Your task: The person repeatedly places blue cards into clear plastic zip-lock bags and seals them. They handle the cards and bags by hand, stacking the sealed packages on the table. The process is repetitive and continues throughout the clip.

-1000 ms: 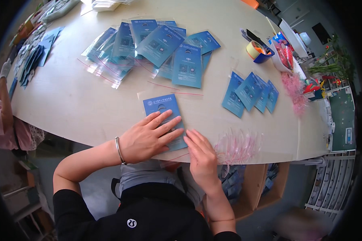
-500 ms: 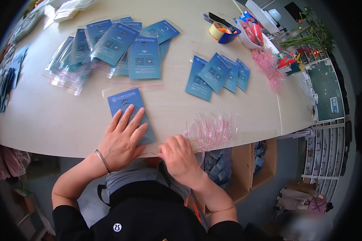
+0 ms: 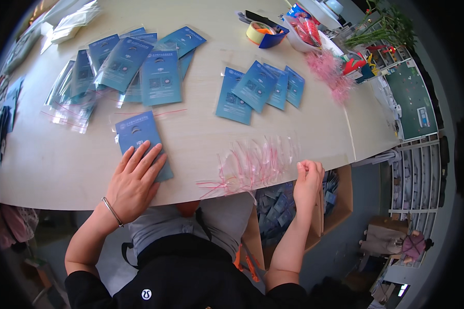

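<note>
My left hand (image 3: pixel 133 180) lies flat with its fingers stretched over a blue printed card (image 3: pixel 139 132) in a clear sleeve near the table's front edge. At the right end of a fanned row of clear zip bags with red seal lines (image 3: pixel 252 164), my right hand (image 3: pixel 308 181) has its fingertips pinched together. Whatever is between those fingertips, if anything, is too small to make out. Beyond the left hand spreads a pile of blue cards in clear bags (image 3: pixel 161 77), some with red seal lines. Several more blue bagged cards (image 3: pixel 256 85) lie fanned to its right.
At the far right stand a yellow tape roll (image 3: pixel 255 33) by a blue holder, a white container (image 3: pixel 294 37) and pink shredded filler (image 3: pixel 331 77). Cardboard boxes (image 3: pixel 340 206) holding blue packets are below the front edge. White packets (image 3: pixel 72 26) lie at the far left.
My right hand has moved right, from beside my left hand to the right end of the clear bags. My left hand stays on the card. The view has shifted slightly.
</note>
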`<state>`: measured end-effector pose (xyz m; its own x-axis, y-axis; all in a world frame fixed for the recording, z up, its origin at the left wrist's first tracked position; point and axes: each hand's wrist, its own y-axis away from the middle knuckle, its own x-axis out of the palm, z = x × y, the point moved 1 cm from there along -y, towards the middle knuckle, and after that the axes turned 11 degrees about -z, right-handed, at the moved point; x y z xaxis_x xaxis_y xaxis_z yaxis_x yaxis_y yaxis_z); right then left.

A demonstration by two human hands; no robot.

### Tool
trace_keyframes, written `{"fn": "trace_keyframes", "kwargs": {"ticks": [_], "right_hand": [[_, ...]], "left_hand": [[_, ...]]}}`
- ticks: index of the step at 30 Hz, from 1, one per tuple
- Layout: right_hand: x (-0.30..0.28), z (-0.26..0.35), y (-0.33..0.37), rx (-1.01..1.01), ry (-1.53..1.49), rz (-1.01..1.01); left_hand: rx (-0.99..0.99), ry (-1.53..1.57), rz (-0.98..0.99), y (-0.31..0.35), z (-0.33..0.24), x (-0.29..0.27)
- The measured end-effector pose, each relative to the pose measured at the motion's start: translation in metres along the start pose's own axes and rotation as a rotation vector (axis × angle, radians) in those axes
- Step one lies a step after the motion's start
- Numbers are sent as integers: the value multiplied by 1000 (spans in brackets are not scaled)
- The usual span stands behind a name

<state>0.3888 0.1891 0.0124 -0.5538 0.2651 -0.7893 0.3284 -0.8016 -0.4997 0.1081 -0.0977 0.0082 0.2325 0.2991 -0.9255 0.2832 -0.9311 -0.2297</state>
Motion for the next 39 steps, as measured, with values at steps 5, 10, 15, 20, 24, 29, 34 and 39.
{"fn": "trace_keyframes", "kwargs": {"ticks": [5, 10, 15, 20, 24, 29, 34, 39], "right_hand": [[-1, 27, 8, -163, 178, -62], [-17, 121, 38, -453, -548, 237], [31, 167, 91, -765, -656, 383], [46, 170, 97, -752, -733, 317], [50, 168, 97, -711, -785, 321], [48, 174, 95, -646, -781, 329], [45, 180, 94, -544, -707, 355], [42, 185, 94, -497, -611, 441]], "left_hand": [[15, -9, -11, 12, 1, -1], [60, 45, 44, 24, 5, -7], [114, 130, 47, 28, 7, -9], [86, 366, 20, 43, 18, -19], [96, 185, -77, 67, 24, -21], [75, 131, -368, 77, 23, -3], [-70, 166, -455, 82, 16, -2], [-334, 188, -505, 83, 2, -3]]}}
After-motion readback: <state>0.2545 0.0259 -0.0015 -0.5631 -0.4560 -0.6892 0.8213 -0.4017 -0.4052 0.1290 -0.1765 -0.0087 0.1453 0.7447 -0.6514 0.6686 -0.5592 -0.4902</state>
